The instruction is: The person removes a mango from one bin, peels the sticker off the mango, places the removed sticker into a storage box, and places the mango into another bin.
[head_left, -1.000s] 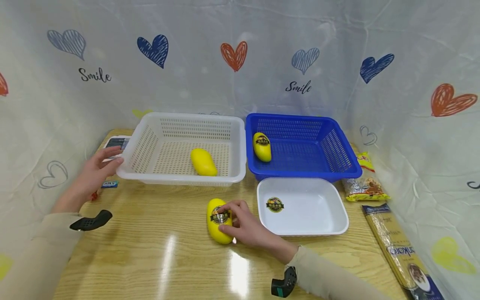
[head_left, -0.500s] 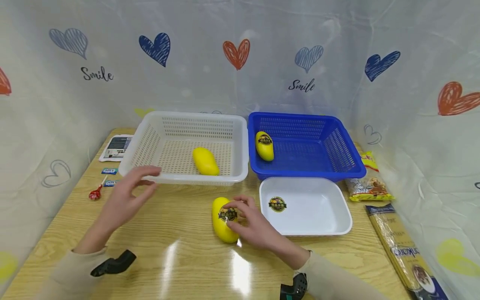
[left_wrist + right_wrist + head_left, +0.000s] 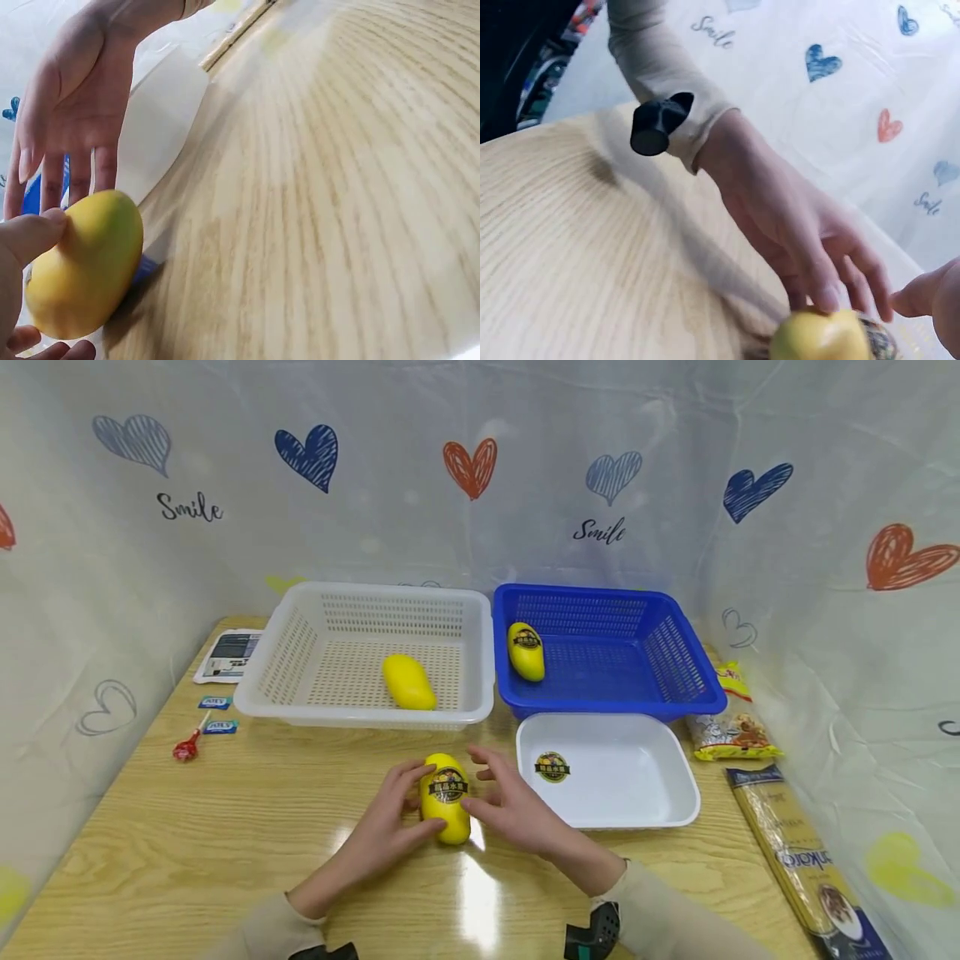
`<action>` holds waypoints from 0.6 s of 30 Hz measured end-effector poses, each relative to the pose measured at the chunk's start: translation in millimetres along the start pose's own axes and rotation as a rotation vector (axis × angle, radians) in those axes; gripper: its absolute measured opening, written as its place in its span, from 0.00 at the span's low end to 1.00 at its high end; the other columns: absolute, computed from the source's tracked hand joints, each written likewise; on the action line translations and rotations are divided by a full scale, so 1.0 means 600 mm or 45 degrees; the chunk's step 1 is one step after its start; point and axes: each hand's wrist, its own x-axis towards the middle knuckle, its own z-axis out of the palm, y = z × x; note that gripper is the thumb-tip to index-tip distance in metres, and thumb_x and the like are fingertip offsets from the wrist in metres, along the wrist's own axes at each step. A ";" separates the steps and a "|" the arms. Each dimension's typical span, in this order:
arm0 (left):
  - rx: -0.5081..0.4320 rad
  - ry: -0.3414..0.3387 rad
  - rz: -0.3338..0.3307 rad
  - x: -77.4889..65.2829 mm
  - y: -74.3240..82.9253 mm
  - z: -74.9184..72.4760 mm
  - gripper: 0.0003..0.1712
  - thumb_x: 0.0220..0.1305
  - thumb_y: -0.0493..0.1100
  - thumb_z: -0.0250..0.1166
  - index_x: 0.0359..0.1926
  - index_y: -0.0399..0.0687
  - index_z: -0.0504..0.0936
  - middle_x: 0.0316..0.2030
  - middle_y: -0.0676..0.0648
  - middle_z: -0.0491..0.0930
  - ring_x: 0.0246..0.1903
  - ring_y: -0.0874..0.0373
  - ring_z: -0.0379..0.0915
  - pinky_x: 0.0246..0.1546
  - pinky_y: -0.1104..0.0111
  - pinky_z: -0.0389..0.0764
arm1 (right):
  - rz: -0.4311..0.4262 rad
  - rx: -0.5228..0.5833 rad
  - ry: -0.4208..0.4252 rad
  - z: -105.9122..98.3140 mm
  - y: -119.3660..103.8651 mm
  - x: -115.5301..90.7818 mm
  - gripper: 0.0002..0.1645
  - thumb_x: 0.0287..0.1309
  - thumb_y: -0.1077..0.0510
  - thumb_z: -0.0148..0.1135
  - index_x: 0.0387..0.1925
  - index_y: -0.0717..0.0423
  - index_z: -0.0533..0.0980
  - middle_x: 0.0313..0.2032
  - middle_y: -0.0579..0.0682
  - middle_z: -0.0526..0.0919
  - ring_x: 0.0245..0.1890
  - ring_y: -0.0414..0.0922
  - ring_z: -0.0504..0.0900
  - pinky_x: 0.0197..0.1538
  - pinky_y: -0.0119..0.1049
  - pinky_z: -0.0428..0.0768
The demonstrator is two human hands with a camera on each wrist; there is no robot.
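A yellow mango point(image 3: 447, 810) with a black fruit sticker lies on the wooden table in front of the two baskets. My left hand point(image 3: 381, 823) holds it from the left, thumb near its lower end and fingers along its far side. In the left wrist view the thumb presses on the mango point(image 3: 90, 262). Just right of the mango is my right hand point(image 3: 517, 806), its fingers loosely extended and the thumb close to the fruit. Its palm faces the mango in the left wrist view.
Behind stand a white basket point(image 3: 360, 718) with one mango point(image 3: 408, 683) and a blue basket point(image 3: 615, 702) with another point(image 3: 526, 652). A white tray point(image 3: 630, 785) sits at right, near a snack bag point(image 3: 735, 727) and a pasta pack point(image 3: 798, 852). A lollipop point(image 3: 186, 747) lies left.
My left hand has come from the white basket's left rim to the mango and taken hold of it. My right hand has loosened and moved slightly right of the fruit.
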 end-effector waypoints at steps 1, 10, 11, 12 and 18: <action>-0.037 -0.004 -0.026 0.000 0.000 0.004 0.41 0.57 0.45 0.74 0.68 0.43 0.65 0.69 0.41 0.57 0.50 0.50 0.76 0.50 0.63 0.80 | 0.001 -0.015 -0.014 0.004 0.004 0.001 0.40 0.66 0.55 0.61 0.74 0.50 0.54 0.67 0.58 0.58 0.64 0.56 0.64 0.57 0.46 0.75; -0.084 -0.051 -0.127 0.004 -0.009 0.006 0.44 0.59 0.50 0.72 0.71 0.46 0.61 0.71 0.43 0.52 0.47 0.55 0.76 0.48 0.67 0.80 | -0.005 -0.089 -0.004 0.024 0.018 0.013 0.39 0.66 0.54 0.59 0.73 0.61 0.56 0.65 0.59 0.62 0.61 0.53 0.68 0.55 0.43 0.77; -0.060 -0.053 -0.131 0.004 -0.009 0.004 0.44 0.59 0.50 0.72 0.71 0.47 0.61 0.72 0.43 0.52 0.50 0.54 0.75 0.51 0.66 0.78 | -0.005 -0.097 -0.003 0.025 0.017 0.014 0.38 0.66 0.54 0.59 0.72 0.61 0.57 0.64 0.58 0.63 0.61 0.52 0.69 0.55 0.43 0.77; -0.042 -0.056 -0.133 0.005 -0.010 0.003 0.44 0.59 0.50 0.72 0.71 0.48 0.61 0.72 0.43 0.52 0.50 0.55 0.75 0.51 0.65 0.78 | -0.005 -0.108 0.000 0.025 0.016 0.015 0.38 0.66 0.54 0.59 0.72 0.61 0.58 0.63 0.58 0.64 0.60 0.52 0.69 0.55 0.43 0.77; -0.043 -0.097 -0.141 0.011 -0.006 -0.002 0.45 0.58 0.47 0.73 0.71 0.45 0.60 0.74 0.38 0.49 0.52 0.51 0.74 0.53 0.65 0.77 | -0.022 -0.178 0.048 0.030 0.011 0.023 0.31 0.66 0.56 0.59 0.67 0.64 0.66 0.57 0.57 0.68 0.56 0.50 0.73 0.54 0.40 0.78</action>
